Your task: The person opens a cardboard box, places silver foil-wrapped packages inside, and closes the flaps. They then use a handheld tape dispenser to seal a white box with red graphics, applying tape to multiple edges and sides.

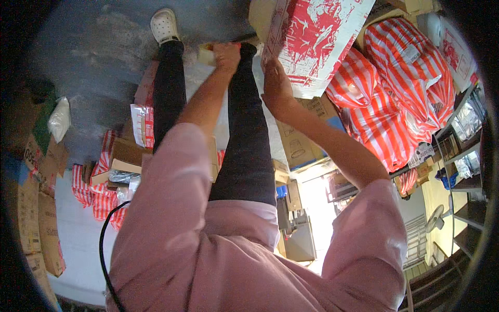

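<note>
My left hand [227,57] is closed around a small object [206,54] that shows pale yellow on one side of the fist, with a bit of red at the other; its kind is unclear. This fist is just above my left-of-centre view, beside my dark-trousered knee. Against the near lower edge of a large white cardboard carton with red print [315,43] rests my right hand [276,80]. Its fingertips are partly hidden, so its grip cannot be made out. The carton stands tilted in view, with a brown flap or side at its left.
Red-and-white striped plastic bags [409,66], packed full, lie right of the carton. Beneath is a brown cardboard box [300,140]. An opened box [128,156] and more striped bags sit at left, near a white sack [60,120]. Shelving [466,187] stands at far right.
</note>
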Demonstrator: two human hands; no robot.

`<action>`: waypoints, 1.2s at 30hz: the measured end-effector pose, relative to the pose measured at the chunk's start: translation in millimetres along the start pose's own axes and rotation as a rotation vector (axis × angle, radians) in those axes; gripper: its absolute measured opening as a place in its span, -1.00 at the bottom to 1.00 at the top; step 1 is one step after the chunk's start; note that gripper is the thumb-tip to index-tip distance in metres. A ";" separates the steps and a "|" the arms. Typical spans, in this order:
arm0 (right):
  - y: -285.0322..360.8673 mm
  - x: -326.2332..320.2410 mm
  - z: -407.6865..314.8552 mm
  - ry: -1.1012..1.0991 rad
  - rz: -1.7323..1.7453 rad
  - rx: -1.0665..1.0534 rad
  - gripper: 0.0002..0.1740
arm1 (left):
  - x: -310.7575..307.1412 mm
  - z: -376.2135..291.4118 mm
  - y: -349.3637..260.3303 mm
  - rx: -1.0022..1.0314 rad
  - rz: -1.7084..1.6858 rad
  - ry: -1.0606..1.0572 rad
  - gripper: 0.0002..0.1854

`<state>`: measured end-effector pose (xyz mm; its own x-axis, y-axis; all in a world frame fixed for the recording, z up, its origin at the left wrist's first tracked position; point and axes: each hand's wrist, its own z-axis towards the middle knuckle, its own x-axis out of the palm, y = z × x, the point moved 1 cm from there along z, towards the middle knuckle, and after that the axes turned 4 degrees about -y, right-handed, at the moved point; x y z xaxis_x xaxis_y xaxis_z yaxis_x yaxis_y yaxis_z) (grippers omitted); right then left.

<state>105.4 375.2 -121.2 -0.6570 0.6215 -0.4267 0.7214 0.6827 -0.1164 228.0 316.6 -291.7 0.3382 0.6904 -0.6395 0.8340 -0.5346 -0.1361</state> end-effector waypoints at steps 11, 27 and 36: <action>12.1 21.4 96.3 0.175 -0.065 -0.138 -0.20 | -10.7 -127.1 185.5 -0.054 -0.320 -0.093 -0.51; 11.3 58.4 123.9 0.119 -0.141 -0.163 -0.33 | -87.8 -174.6 272.0 -0.203 -0.641 -0.076 -0.40; 2.0 -81.8 -8.6 -0.619 1.814 0.036 -0.62 | -229.5 -182.4 180.0 0.129 -0.841 -0.219 -0.38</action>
<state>158.7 329.1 -78.7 0.9305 0.2658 -0.2521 0.3606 -0.5436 0.7579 380.0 150.8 -31.5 -0.4682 0.7786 -0.4178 0.7089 0.0488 -0.7036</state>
